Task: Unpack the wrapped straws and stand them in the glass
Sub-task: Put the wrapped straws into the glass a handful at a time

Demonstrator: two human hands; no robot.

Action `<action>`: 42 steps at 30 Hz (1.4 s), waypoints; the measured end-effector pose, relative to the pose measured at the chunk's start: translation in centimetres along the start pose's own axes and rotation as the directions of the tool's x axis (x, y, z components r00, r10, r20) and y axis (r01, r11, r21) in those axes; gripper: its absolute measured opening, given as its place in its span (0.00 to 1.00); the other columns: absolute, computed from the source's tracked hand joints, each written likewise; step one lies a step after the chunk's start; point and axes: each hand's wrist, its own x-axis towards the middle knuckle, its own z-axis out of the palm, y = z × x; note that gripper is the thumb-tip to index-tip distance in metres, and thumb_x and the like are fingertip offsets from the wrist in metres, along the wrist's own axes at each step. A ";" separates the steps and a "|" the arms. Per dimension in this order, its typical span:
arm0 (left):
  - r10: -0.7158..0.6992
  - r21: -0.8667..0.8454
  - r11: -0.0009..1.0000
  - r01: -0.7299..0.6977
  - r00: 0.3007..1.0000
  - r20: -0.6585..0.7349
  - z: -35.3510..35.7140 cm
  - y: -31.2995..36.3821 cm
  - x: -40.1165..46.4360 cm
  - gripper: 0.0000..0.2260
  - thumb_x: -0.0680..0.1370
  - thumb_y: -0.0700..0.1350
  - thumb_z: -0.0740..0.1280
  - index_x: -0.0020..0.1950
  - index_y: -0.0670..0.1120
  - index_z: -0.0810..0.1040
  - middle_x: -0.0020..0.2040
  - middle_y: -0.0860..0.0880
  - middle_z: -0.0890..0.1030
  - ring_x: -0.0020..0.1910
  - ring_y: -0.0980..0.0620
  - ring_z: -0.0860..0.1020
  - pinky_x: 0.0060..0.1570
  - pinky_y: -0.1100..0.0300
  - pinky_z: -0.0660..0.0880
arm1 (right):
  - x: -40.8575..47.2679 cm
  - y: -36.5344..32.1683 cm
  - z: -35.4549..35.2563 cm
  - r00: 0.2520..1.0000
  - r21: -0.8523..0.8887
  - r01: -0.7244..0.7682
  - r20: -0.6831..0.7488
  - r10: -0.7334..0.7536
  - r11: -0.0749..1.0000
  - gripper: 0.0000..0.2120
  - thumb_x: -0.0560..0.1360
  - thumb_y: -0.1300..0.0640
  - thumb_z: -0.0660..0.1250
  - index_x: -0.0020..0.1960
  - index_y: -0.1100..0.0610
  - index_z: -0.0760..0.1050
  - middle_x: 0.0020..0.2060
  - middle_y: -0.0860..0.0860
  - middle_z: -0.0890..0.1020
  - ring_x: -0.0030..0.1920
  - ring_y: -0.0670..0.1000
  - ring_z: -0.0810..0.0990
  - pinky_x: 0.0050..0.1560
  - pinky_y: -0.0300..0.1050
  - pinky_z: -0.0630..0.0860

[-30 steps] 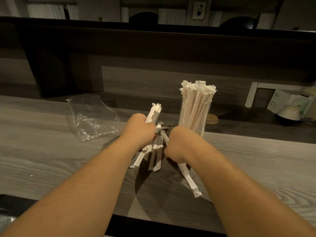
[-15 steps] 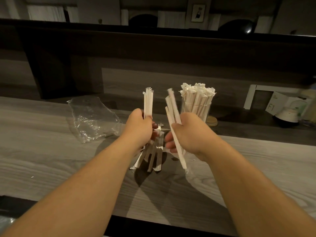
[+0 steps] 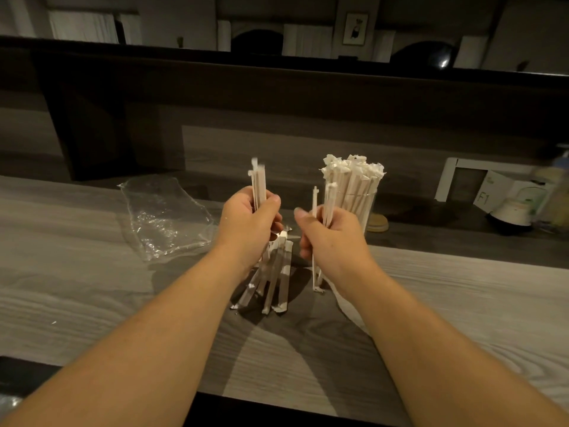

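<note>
Head view shows both hands raised over the tabletop (image 3: 92, 288), each closed round a small upright bundle of wrapped straws: the left hand (image 3: 246, 224) grips its left bundle (image 3: 258, 186) at about 11 o'clock from the picture's middle, and the right hand (image 3: 334, 238) grips its right bundle (image 3: 320, 204) just beside the glass (image 3: 358, 208) at 1 o'clock. That glass already looks crammed, its packed straws (image 3: 352, 171) standing well above the rim. A few loose straws (image 3: 272, 278) lie on the tabletop under and between the hands. An empty plastic bag (image 3: 166, 217) lies at 10 o'clock.

The main risk, as I judge it, is at the glass. With so little room left, forcing another bundle in could bend the paper wrappers, push standing straws out, or tip the glass, which is narrow and top-heavy. The right hand is close enough that a careless knuckle could knock it. Each bundle is held near its middle, so a slack grip could let single straws slip down and scatter. A small lidded thing (image 3: 378, 222) behind the glass could be struck if it falls.
</note>
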 end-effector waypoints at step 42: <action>0.285 -0.079 0.945 -0.318 0.917 -0.280 6.8 5.2 0.9 0.17 0.85 0.56 0.55 0.42 0.50 0.72 0.34 0.51 0.76 0.27 0.59 0.78 0.30 0.69 0.76 | 1.4 -2.3 -8.4 0.795 0.119 0.406 -0.535 -0.286 0.906 0.21 0.80 0.43 0.63 0.42 0.61 0.76 0.30 0.54 0.83 0.28 0.51 0.84 0.31 0.43 0.82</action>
